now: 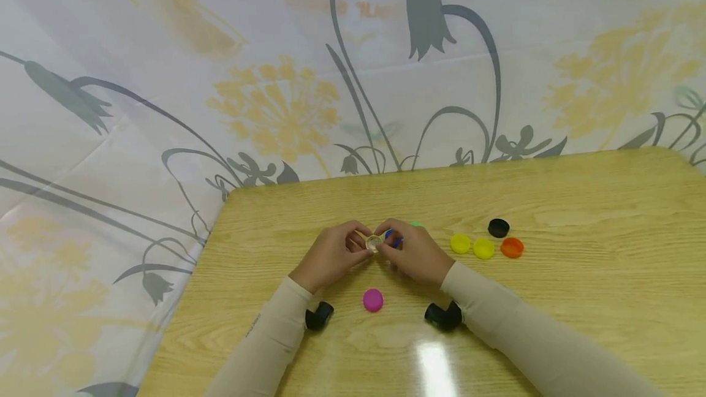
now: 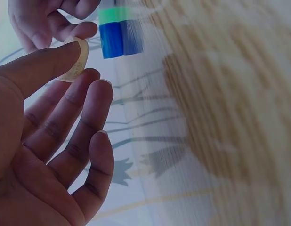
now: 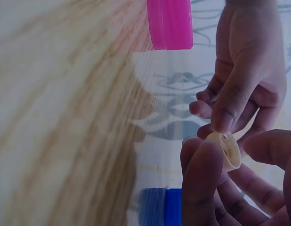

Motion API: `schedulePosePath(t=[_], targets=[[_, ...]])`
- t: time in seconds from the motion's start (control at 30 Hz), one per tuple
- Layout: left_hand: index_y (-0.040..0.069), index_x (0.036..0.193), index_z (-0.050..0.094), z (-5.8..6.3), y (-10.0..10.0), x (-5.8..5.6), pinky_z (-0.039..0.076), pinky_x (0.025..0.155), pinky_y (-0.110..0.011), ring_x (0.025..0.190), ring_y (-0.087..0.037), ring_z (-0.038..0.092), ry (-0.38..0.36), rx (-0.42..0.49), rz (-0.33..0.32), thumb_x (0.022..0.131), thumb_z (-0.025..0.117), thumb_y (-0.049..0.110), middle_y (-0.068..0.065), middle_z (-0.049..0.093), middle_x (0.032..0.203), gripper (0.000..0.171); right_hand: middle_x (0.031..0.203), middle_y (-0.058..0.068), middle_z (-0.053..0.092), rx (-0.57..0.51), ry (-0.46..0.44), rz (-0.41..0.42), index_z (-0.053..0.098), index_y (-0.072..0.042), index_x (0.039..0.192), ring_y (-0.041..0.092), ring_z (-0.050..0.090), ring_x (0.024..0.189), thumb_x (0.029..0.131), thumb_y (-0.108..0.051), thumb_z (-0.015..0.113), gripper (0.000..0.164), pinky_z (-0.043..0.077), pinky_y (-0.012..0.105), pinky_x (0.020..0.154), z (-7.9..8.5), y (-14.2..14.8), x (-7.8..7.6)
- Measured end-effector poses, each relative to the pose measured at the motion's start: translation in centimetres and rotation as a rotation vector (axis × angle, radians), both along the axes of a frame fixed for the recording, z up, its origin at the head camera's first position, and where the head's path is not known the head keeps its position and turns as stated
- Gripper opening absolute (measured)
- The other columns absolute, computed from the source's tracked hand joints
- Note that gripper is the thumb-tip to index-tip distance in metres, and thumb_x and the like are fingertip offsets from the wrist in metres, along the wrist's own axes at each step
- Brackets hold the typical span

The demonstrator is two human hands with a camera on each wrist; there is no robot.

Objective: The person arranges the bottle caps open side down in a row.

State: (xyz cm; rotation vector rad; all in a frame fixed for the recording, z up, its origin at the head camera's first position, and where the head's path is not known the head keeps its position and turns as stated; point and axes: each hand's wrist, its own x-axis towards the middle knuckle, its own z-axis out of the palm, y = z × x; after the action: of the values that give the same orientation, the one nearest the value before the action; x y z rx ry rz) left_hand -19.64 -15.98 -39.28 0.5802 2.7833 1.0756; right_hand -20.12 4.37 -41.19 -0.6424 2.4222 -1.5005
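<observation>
A small round cream bottle cap is held up between both hands, its hollow side showing in the head view. My left hand pinches it with the thumb on one face and fingers behind; the ring and little fingers are loosely bent in the left wrist view. My right hand holds the cap's other side between thumb and forefinger, as the right wrist view shows. Behind the right fingers, a blue cap and a green cap are partly hidden. A magenta cap lies nearer, between the forearms.
Two yellow caps, an orange cap and a black cap lie on the wooden table, right of the hands. Black wrist cameras show by the sleeves. A flower-patterned sheet hangs behind the table.
</observation>
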Motion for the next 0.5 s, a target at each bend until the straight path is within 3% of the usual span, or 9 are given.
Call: schedulePosePath(t=[0.23,0.5], targets=[[0.016,0.116,0.066,0.13,0.16,0.08,0.056,0.073,-0.024,0.084,-0.009,0.069,0.021,-0.034,-0.011,0.091,0.075,0.021,0.002,0.073,0.096,0.027,0.089,0.014,0.068,-0.061,-0.099,-0.021,0.063,-0.011,0.120,0.021,0.065,0.057,0.102,-0.023,0.059,0.022,0.056,0.037,0.050,0.20,0.23,-0.12],[0.017,0.115,0.067,0.24,0.19,0.23,0.055,0.074,-0.023,0.082,-0.009,0.067,0.063,-0.007,-0.019,0.091,0.075,0.019,0.003,0.070,0.095,0.025,0.091,0.014,0.071,-0.066,-0.149,-0.050,0.067,-0.010,0.118,0.020,0.062,0.052,0.103,-0.031,0.057,0.027,0.057,0.038,0.051,0.38,0.23,-0.36]])
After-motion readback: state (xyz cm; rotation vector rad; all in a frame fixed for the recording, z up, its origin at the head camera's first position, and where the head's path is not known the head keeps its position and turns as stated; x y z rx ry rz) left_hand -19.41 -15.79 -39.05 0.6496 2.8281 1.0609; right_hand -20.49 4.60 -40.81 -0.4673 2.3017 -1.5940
